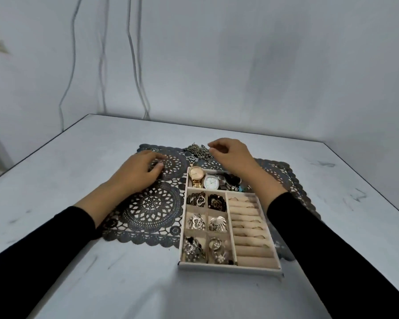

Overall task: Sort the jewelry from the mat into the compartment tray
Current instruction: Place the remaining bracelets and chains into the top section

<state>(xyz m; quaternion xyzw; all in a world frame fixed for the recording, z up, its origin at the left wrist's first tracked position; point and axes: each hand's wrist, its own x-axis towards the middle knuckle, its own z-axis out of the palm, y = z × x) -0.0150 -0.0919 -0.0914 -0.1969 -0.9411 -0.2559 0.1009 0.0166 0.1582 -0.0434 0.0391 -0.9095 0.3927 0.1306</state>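
The chains (197, 150) lie in one tangled pile at the far edge of the mat (152, 208), just behind the tray (228, 267). They seem to be the last jewelry outside it.

The right hand (230, 157) hovers above the far compartment with its fingers loosely curled. The fingertips are just beside the pile, but I cannot tell if they pinch a chain or only come near. The left hand (138, 173) rests on the mat with relaxed, slightly bent fingers. I see nothing in it.

The first risk is probably the tangle. If one chain is lifted, the others may come with it, hang down and drop on the table (124, 284) or into a wrong compartment.

The second risk is the mat. It is lace with many holes, so a clasp or link may hook in it. A pull could then lift the mat and shift the tray, which stands partly on it. The left hand pressing down would help against this.

Third, the far compartment holds the gold watch (196, 174) and the silver watch (211, 182) with other pieces, and the small compartments look full too. The chains may spill over a wall and tangle with what is there.
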